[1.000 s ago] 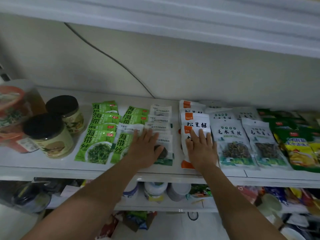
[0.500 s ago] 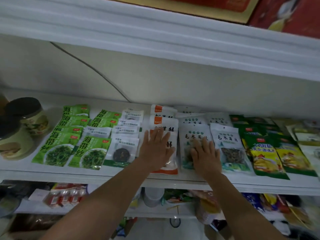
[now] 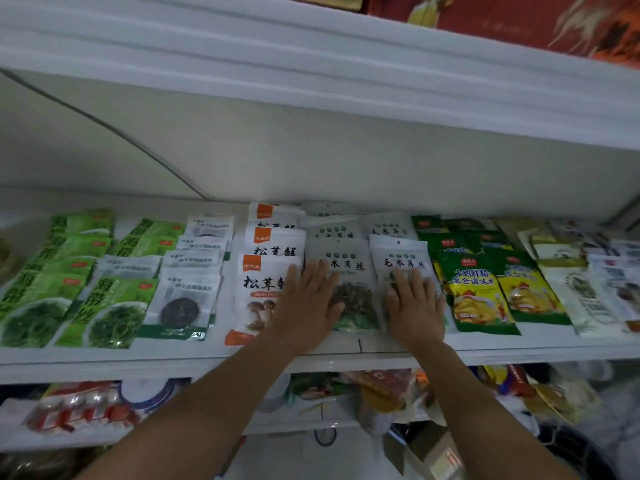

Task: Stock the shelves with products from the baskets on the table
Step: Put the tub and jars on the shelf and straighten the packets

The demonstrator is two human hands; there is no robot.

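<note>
Rows of flat food packets lie on a white shelf (image 3: 173, 358). My left hand (image 3: 308, 303) lies flat with straight fingers over the right edge of a white mushroom packet (image 3: 263, 292) and the left side of a clear black-fungus packet (image 3: 353, 292). My right hand (image 3: 414, 306) presses flat on the neighbouring black-fungus packet (image 3: 401, 261). Neither hand grips anything. No basket is in view.
Green seaweed packets (image 3: 114, 306) and white dried-mushroom packets (image 3: 183, 303) fill the shelf's left. Green-yellow seasoning packets (image 3: 481, 292) and pale packets (image 3: 585, 299) fill the right. A white upper shelf (image 3: 311, 64) overhangs closely. The lower shelf (image 3: 329, 424) holds jars and bags.
Both hands have slid rightward along the shelf, one packet column at a time. The view panned right too, so the jars at the left dropped out of sight.
</note>
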